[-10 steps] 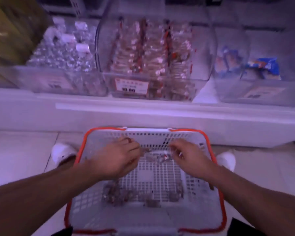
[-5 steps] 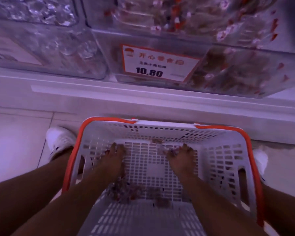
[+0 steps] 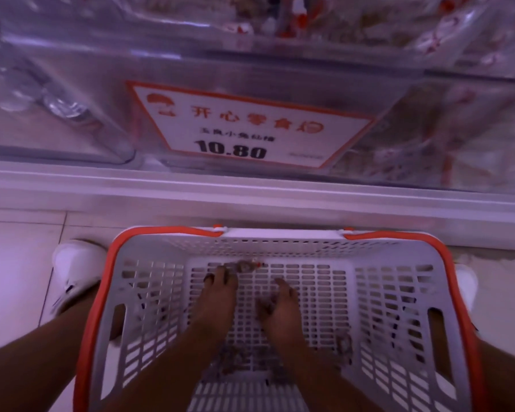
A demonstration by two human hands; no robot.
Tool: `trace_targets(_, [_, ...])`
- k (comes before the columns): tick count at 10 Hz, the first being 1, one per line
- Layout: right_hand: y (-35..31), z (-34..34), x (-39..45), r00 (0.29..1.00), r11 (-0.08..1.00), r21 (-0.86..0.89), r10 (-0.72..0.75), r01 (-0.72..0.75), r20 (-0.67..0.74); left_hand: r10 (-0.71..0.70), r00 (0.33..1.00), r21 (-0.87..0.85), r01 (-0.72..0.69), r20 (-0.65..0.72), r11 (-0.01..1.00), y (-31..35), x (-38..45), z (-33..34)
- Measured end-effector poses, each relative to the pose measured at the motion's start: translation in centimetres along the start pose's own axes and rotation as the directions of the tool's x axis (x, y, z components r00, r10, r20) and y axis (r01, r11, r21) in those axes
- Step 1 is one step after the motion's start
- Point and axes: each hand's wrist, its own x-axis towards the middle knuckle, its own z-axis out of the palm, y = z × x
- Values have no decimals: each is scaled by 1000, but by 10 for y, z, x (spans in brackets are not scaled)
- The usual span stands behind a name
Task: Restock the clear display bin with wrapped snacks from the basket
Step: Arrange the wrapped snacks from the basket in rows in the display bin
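A white basket (image 3: 280, 233) with an orange rim stands on the floor below the shelf. Both my hands are down on its slatted floor. My left hand (image 3: 220, 289) stretches forward, fingertips at a wrapped snack (image 3: 246, 266) lying by the far wall. My right hand (image 3: 281, 304) curls over a small bunch of wrapped snacks (image 3: 265, 307) at its thumb side. More snacks (image 3: 229, 361) lie under my forearms, and one (image 3: 344, 346) to the right. The clear display bin (image 3: 280, 72) sits on the shelf above, with a 10.80 price label (image 3: 244, 126) and red-and-brown wrapped snacks inside.
A second clear bin (image 3: 57, 105) of clear-wrapped items stands to the left of the display bin. The white shelf ledge (image 3: 250, 188) juts out over the basket's far side. White shoes (image 3: 75, 269) (image 3: 466, 283) flank the basket on the tiled floor.
The view has dropped closer to the shelf and basket. Both hands went from the basket's upper part down to its floor. My left hand shifted right toward the far-wall snack.
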Motion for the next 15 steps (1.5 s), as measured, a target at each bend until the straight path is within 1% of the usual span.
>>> trace_targets(1, [18, -13, -8, 997, 998, -62, 5, 0, 77, 35, 995, -148, -48, -91, 988, -4, 1, 1])
trace_targets(2, [29, -27, -13, 997, 984, -172, -44, 53, 56, -175, 965, -447, 71, -195, 892, 6, 6, 1])
trace_targets(3, [43, -46, -15, 999, 978, -206, -36, 32, -19, -423, 900, -582, 292, -100, 759, 31, 17, -1])
trace_targets(4, [57, -62, -19, 999, 971, -240, 12, -3, 38, -451, 886, -476, 351, -109, 806, 54, 25, 3])
trace_targets(5, [61, -64, -20, 996, 963, -254, -86, 93, 38, -447, 885, -472, 343, -127, 812, 55, 25, 9])
trace_targets(6, [55, -65, -19, 999, 999, -36, -17, 19, 43, -337, 914, -468, 202, -227, 860, 38, 13, 13])
trace_targets(7, [62, -67, -16, 998, 999, 36, -15, 13, 61, -133, 938, -391, -3, -320, 920, 6, -1, 22])
trace_targets(8, [74, -76, -22, 956, 806, -519, -197, 284, 216, -30, 956, -240, -43, -292, 970, -9, -9, 24])
trace_targets(9, [72, -83, -28, 965, 886, -418, -100, 198, 244, 1, 975, -258, -60, -223, 964, -7, -2, 15])
trace_targets(10, [74, -89, -34, 928, 832, -509, -19, 221, 372, -164, 966, -486, 48, -199, 873, 0, 6, 4])
trace_targets(11, [75, -93, -36, 901, 776, -580, 35, 248, 432, -271, 963, -681, 202, 6, 704, 20, 13, 1])
trace_targets(12, [74, -100, -34, 872, 710, -612, -4, 347, 490, -193, 972, -733, 226, 131, 642, 43, 17, 3])
trace_targets(13, [78, -112, -30, 838, 614, -661, -1, 432, 546, -134, 990, -397, 138, 38, 907, 52, 13, 5])
trace_targets(14, [82, -118, -29, 827, 513, -706, -13, 488, 562, -70, 997, -87, 67, -31, 994, 53, 6, 10])
trace_targets(15, [84, -112, -32, 822, 370, -766, 10, 526, 569, -20, 999, 11, 20, -28, 1000, 53, 0, 15])
